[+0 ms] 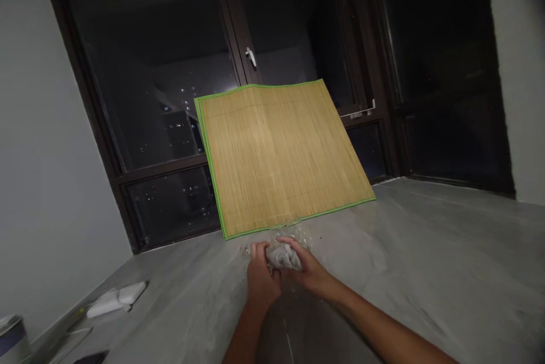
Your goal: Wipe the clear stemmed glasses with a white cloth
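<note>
A crumpled greyish-white cloth (283,256) is bunched between my two hands, low in the middle of the view. My left hand (260,275) has its fingers curled on the cloth's left side. From the right, my right hand (307,267) closes round the other side, with its fingers over the top. Just behind the hands, a clear plastic piece (298,233) with shiny bumps lies on the grey surface (383,273). Beyond it a bamboo mat (281,154) with green edging leans against the window.
Dark window frames (230,17) with a white handle (251,57) stand behind the mat. At the lower left are a white bundle (117,298), a dark flat object (92,358) and a can (13,338) near the wall.
</note>
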Demonstrator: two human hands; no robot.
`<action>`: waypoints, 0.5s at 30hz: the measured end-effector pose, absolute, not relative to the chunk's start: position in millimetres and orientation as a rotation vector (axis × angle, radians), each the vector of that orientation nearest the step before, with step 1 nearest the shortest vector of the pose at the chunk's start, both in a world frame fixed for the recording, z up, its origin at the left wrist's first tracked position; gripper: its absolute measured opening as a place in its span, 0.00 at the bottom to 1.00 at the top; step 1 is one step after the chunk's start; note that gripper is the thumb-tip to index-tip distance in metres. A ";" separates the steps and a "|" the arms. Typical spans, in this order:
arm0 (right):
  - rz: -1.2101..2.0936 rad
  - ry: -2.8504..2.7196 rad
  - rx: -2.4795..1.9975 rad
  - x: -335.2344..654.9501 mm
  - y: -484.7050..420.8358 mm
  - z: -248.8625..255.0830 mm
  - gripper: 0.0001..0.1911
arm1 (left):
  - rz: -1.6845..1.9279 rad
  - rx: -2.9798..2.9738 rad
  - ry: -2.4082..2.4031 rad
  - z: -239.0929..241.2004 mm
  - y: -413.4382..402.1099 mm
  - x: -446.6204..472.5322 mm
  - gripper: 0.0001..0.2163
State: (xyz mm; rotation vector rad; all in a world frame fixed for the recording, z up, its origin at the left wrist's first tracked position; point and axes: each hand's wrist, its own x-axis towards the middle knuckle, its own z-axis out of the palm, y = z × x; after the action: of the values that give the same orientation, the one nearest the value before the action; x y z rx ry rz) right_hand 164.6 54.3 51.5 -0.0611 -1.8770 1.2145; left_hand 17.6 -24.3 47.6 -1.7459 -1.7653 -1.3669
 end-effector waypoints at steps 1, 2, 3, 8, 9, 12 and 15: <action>1.245 -1.848 -0.055 164.9 53.8 52.9 0.31 | -1.363 -1.769 -1.759 48.2 -25.2 18.2 0.28; 1.277 -1.812 -0.050 165.4 53.4 54.5 0.30 | -1.357 -1.794 -1.753 48.9 -26.1 19.3 0.29; 1.316 -1.775 -0.050 166.1 53.3 56.1 0.29 | -1.350 -1.819 -1.744 49.6 -27.0 21.0 0.30; 1.518 -1.615 -0.080 170.7 56.7 62.0 0.28 | -1.319 -1.920 -1.735 53.6 -29.4 32.2 0.26; 1.524 -1.601 -0.083 171.5 57.7 62.6 0.28 | -1.321 -1.920 -1.745 54.2 -29.4 33.8 0.25; 1.430 -1.579 -0.133 174.2 59.4 63.8 0.27 | -1.341 -1.885 -1.777 54.9 -28.5 35.1 0.23; 1.119 -1.527 -0.243 178.5 60.3 66.4 0.24 | -1.400 -1.837 -1.826 53.5 -27.0 32.8 0.23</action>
State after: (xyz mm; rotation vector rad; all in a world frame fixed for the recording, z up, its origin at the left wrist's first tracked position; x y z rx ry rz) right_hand 178.5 60.3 66.4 -0.2433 -1.5266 1.1190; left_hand 32.8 -27.0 53.5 -1.8369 -1.8263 -1.3996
